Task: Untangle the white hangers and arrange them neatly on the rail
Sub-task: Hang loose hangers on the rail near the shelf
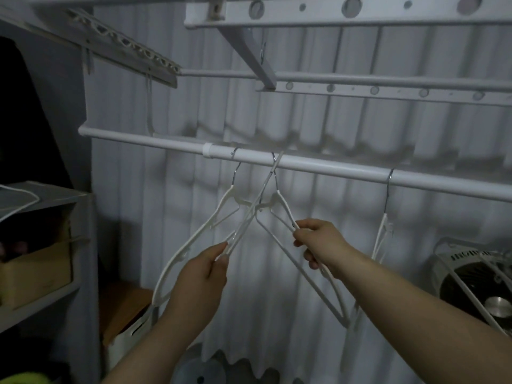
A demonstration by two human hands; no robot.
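Our left hand (pixel 199 275) pinches a thin white bar between thumb and fingertips, while our right hand (pixel 318 242) curls its fingers round the sloping arm of a neighbouring hanger. Both pieces belong to the white hangers (pixel 198 234), a crossed cluster of smooth, slim plastic frames with notched shoulders and bare metal wire hooks. The cluster hangs tangled from the rail (pixel 318 166), just above and between our hands. We see the rail as a round, glossy white tube running left to right, stepped at a plastic collar (pixel 207 149) beside the leftmost hook. Farther right on it, well apart from the cluster, a lone hanger (pixel 383 231) hangs edge-on. Low at right sits a fan (pixel 476 281) behind a white wire grille. At left a grey shelf unit (pixel 55 198) holds a cardboard box (pixel 36 270). Behind everything runs a ribbed, corrugated wall (pixel 277 120), and overhead a white drying rack (pixel 332 12) pierced with round holes.
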